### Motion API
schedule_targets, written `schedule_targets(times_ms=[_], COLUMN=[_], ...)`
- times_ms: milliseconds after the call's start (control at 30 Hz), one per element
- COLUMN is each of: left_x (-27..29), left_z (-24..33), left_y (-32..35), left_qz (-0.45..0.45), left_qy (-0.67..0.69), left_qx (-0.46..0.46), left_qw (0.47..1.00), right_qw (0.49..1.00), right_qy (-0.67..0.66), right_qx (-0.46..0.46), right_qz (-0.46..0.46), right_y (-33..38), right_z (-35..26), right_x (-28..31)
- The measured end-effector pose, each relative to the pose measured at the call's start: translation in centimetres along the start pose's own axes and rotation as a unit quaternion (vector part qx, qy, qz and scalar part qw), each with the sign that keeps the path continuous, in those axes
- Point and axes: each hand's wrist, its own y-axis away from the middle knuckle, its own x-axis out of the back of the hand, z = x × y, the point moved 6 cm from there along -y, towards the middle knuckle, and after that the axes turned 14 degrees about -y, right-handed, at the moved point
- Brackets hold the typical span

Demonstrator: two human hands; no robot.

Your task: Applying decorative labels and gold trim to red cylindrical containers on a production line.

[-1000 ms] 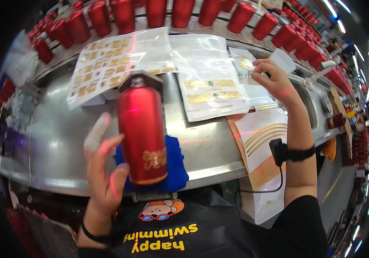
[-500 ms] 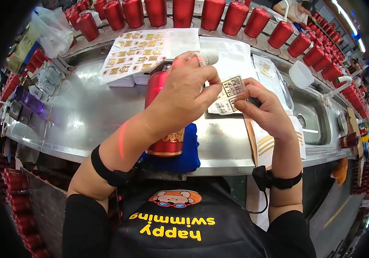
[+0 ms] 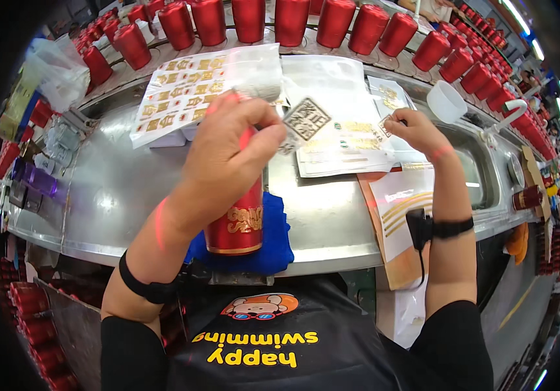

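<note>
My left hand point(image 3: 231, 153) is closed in a pinch on a clear sticker point(image 3: 307, 119) with a dark square emblem. Partly behind that hand and wrist, a red bottle point(image 3: 235, 229) with gold ornament stands on a folded blue cloth point(image 3: 280, 242); its upper part is mostly hidden. Off to the right, my right hand point(image 3: 421, 135) pinches a small printed piece of paper point(image 3: 383, 126), held above white sheets with gold print point(image 3: 332, 85). Something pale and blurred near my left fingers is too smeared to name.
A sheet of gold stickers point(image 3: 182, 91) lies at the back left of the steel counter point(image 3: 120, 176). Red bottles point(image 3: 291, 23) line the conveyor behind. Right of me are a white tub point(image 3: 446, 102), a sink point(image 3: 479, 176) with a tap, and a sheet with gold stripes point(image 3: 404, 202).
My hands have drawn apart. The left went left and down with the clear sticker; the right went right with the small printed paper. The whole view has shifted a little.
</note>
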Motion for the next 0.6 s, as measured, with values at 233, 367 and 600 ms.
schedule_targets(times_ms=[233, 367, 600], left_x=[0.1, 0.5, 1.0], left_z=[-0.6, -0.8, -0.3], left_y=[1.4, 1.8, 3.0], left_qz=[-0.025, -0.013, 0.023], left_qy=[0.046, 0.034, 0.007], left_qx=[0.068, 0.055, 0.041], left_qw=[0.996, 0.998, 0.999], right_qw=[0.906, 0.948, 0.911], right_qy=[0.370, 0.286, -0.369], right_qx=[-0.207, -0.068, 0.182], right_qz=[-0.002, 0.125, -0.027], right_y=[-2.1, 0.4, 6.0], right_z=[11.0, 2.5, -14.3], right_x=[2.3, 3.2, -9.7])
